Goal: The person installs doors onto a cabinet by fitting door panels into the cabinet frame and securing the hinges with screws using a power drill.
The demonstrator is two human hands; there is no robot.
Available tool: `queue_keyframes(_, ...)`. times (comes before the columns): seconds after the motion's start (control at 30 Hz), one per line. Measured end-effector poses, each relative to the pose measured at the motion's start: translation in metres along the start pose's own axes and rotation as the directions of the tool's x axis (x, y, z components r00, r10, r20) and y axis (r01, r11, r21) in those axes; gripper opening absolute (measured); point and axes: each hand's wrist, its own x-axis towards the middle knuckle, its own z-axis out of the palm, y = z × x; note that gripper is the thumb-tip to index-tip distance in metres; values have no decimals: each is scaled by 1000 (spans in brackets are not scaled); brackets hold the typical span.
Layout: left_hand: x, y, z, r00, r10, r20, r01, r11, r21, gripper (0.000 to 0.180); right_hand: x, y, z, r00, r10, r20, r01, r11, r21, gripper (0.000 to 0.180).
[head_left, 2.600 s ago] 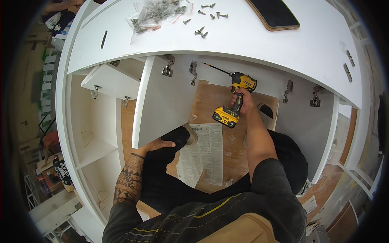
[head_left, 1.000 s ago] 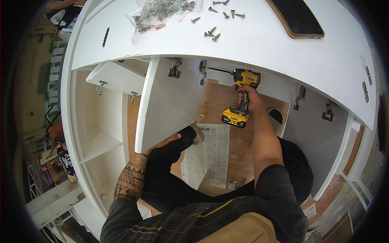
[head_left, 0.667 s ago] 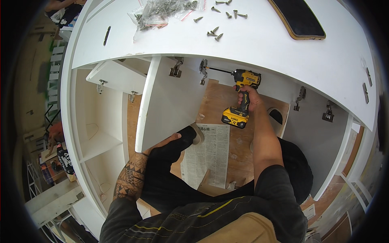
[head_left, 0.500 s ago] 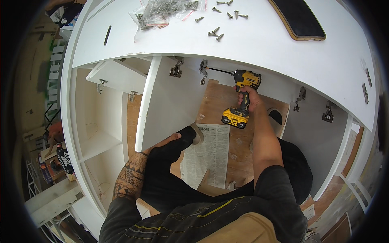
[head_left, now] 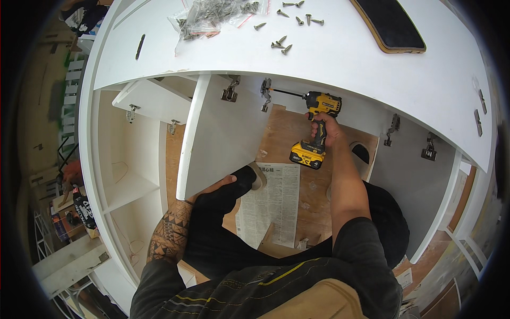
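My right hand (head_left: 330, 129) is wrapped round the grip of a yellow and black cordless impact driver (head_left: 323, 103). The driver's long bit (head_left: 287, 92) points left and meets a metal hinge (head_left: 265, 87) on the inner side of the cabinet. Down at the lower edge of an opened white cabinet door (head_left: 226, 133), my left hand (head_left: 217, 186) grips the panel beside my knee. Its thumb shows, while the other fingers are hidden by the door. Another hinge (head_left: 229, 90) is fixed near the top of that door.
Loose screws (head_left: 278, 44), a plastic bag of screws (head_left: 212, 18), a drill bit (head_left: 139, 47) and a phone (head_left: 390, 24) lie on the white top. A second opened door (head_left: 409, 175) with hinges stands at right. Newspaper (head_left: 268, 204) covers part of the wooden base.
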Motion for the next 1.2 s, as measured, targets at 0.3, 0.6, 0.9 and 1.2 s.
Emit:
queue_keyframes(0.3, -3, 9, -5, 999, 31, -43, -32, 999, -13, 50, 0, 1, 1, 1000, 6, -5, -6, 1000, -1, 32)
queue_keyframes(0.6, 0, -9, 4, 998, 33, -53, -33, 999, 1, 58, 6, -5, 1, 999, 33, -10, -33, 999, 8, 22)
queue_keyframes(0.9, -1, 4, -4, 998, 33, -51, -35, 999, -41, 60, 4, -9, 3, 996, 92, -5, -91, 995, 37, 19)
queue_keyframes(1.2, 0, -3, 0, 999, 20, -43, -23, 998, -52, 60, 4, -13, 6, 992, 123, -3, -123, 992, 14, 18)
